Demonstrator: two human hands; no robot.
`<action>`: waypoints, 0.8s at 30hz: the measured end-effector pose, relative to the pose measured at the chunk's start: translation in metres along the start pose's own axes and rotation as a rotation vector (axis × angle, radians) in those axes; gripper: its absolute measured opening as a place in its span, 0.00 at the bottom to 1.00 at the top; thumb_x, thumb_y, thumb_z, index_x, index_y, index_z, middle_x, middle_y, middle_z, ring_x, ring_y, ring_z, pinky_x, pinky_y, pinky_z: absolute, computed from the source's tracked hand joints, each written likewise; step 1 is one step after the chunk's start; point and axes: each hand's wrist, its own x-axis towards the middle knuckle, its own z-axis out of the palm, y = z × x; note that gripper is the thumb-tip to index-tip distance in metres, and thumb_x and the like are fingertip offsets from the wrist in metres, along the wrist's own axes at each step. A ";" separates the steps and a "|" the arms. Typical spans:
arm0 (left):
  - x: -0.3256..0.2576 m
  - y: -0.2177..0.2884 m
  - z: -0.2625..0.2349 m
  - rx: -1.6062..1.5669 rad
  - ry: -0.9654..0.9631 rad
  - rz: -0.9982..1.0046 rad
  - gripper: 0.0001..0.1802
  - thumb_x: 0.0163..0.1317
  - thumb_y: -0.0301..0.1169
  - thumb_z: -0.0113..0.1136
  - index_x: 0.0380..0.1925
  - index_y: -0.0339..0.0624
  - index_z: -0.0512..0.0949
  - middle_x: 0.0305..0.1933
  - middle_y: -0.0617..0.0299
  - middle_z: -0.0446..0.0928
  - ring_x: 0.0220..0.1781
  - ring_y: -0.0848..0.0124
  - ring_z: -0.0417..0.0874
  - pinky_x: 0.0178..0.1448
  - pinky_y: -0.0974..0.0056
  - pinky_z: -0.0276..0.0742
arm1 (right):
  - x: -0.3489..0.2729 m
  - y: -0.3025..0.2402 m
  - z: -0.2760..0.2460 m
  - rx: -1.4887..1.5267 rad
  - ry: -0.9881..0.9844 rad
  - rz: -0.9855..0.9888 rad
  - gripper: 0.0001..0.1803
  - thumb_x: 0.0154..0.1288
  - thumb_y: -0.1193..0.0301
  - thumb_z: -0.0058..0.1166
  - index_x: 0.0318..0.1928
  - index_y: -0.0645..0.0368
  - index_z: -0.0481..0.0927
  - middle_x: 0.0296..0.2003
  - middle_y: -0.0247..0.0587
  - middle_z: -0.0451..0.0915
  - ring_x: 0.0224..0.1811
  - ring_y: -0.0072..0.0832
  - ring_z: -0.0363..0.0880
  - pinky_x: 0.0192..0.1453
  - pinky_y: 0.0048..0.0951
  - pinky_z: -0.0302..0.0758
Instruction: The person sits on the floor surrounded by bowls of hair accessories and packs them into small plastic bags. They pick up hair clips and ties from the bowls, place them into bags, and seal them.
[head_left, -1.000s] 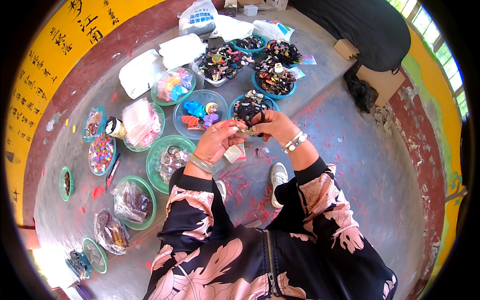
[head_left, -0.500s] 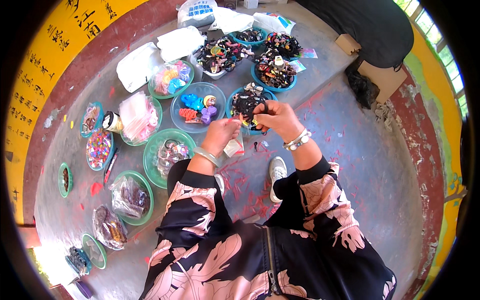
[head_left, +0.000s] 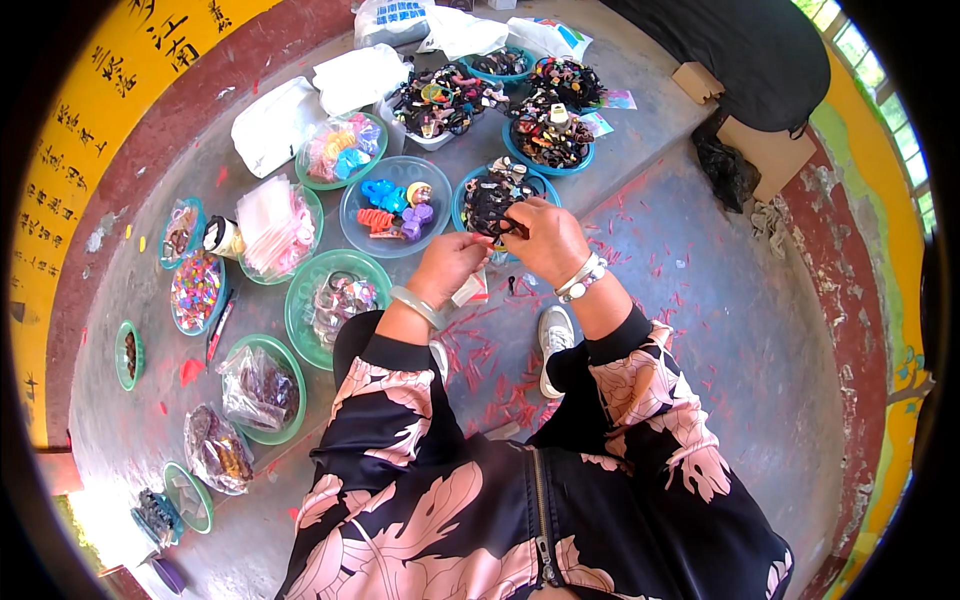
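My left hand (head_left: 455, 264) and my right hand (head_left: 550, 240) meet in front of my knees, fingertips pinched close together. A small reddish bit shows at the left fingertips, and something dark lies by the right fingers. What each hand holds is too small and hidden to name. Just beyond them is a blue basin (head_left: 460, 205) heaped with black hair ties (head_left: 492, 200), partly covered by my right hand. Left of it, a clear bluish bowl (head_left: 352, 222) holds coiled blue, orange and purple pieces (head_left: 412, 218). A small white and red packet (head_left: 472, 290) sits below my left hand.
More basins of hair ties (head_left: 550, 138) stand at the back. On the left are a green basin (head_left: 297, 300), a stack of pale pink bags (head_left: 275, 228), a bowl of colourful bits (head_left: 198, 290) and bagged brown goods (head_left: 262, 390). Red scraps (head_left: 510, 405) litter the floor around my shoes.
My right hand has come down and left, closer to my left hand; its back now covers more of the fingers. The dark loop above the right fingers no longer shows clearly.
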 end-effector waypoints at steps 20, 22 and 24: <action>-0.008 0.013 0.007 -0.081 -0.164 -0.021 0.17 0.64 0.39 0.45 0.43 0.38 0.73 0.41 0.60 0.76 0.42 0.73 0.77 0.45 0.67 0.76 | 0.001 0.009 -0.005 -0.079 -0.083 -0.020 0.07 0.46 0.71 0.54 0.26 0.61 0.75 0.25 0.49 0.76 0.30 0.46 0.75 0.33 0.40 0.71; -0.010 0.014 0.008 -0.131 -0.163 -0.053 0.17 0.64 0.38 0.45 0.44 0.38 0.73 0.41 0.60 0.75 0.44 0.72 0.77 0.45 0.65 0.77 | 0.001 0.009 -0.004 -0.058 -0.077 -0.042 0.06 0.46 0.71 0.54 0.25 0.61 0.75 0.24 0.48 0.75 0.29 0.46 0.75 0.33 0.40 0.71; -0.010 0.016 0.009 -0.142 -0.159 -0.062 0.16 0.64 0.38 0.45 0.44 0.38 0.72 0.42 0.60 0.75 0.44 0.71 0.78 0.45 0.65 0.78 | 0.001 0.013 -0.003 0.006 -0.073 -0.054 0.06 0.46 0.71 0.55 0.23 0.61 0.75 0.23 0.48 0.75 0.29 0.46 0.75 0.32 0.39 0.71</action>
